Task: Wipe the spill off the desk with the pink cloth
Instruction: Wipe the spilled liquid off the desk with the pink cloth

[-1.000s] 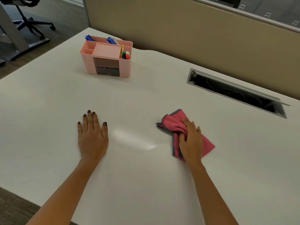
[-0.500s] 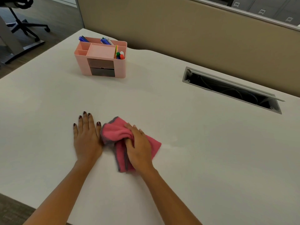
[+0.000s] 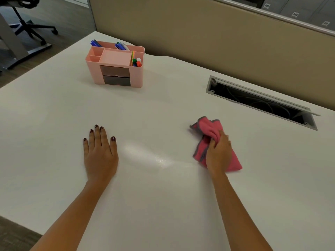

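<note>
My right hand [image 3: 218, 154] grips the bunched pink cloth [image 3: 210, 130] with grey edging and presses it onto the white desk [image 3: 54, 124], right of centre. A pale shiny wet streak [image 3: 155, 158] lies on the desk between my two hands, just left of the cloth. My left hand [image 3: 100, 153] rests flat on the desk with its fingers spread, holding nothing, left of the streak.
A pink desk organiser [image 3: 116, 67] with pens and markers stands at the back left. An open cable slot [image 3: 261, 103] is cut into the desk at the back right. A beige partition [image 3: 199, 33] runs behind. An office chair base [image 3: 30, 28] stands on the floor, far left.
My right hand has swept the cloth from beside my left hand back to the right, across the wet streak. My left hand has stayed flat in place.
</note>
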Available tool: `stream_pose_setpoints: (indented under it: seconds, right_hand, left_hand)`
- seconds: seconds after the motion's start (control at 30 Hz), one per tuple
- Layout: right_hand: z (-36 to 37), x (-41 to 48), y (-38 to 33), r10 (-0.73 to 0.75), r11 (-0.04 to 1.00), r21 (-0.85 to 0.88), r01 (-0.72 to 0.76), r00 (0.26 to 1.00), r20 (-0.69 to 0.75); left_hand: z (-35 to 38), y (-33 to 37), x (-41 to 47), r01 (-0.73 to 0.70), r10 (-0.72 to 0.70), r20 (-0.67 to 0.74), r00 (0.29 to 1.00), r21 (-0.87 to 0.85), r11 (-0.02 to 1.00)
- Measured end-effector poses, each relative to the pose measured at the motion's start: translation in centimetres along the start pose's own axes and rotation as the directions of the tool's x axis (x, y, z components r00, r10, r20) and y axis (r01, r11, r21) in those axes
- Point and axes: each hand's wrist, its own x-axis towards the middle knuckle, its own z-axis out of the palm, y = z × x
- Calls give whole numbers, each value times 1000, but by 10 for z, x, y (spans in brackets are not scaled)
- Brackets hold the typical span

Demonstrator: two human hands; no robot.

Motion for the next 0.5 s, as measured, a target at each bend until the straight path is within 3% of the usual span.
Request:
stream_pose_setpoints:
  seconds: [0.07, 0.2, 0.4, 0.5]
  right_hand:
    - [10, -15, -4, -73, 995, -63, 75, 997, 22]
    - [31, -61, -31, -233, 972, 5, 234, 967, 107]
    - [63, -126, -73, -461, 884, 102, 455, 819, 342]
    - [65, -128, -88, -462, 887, 257, 385, 773, 436]
  left_hand:
    - [0, 0, 0, 0, 0, -6, 1000, -2, 1000]
    - [1, 0, 0, 0, 0, -2, 1000, 6, 1000]
    - [1, 0, 1, 10, -10, -7, 1000, -9, 1000]
    - [0, -1, 1, 1, -1, -1, 1000, 4, 1000]
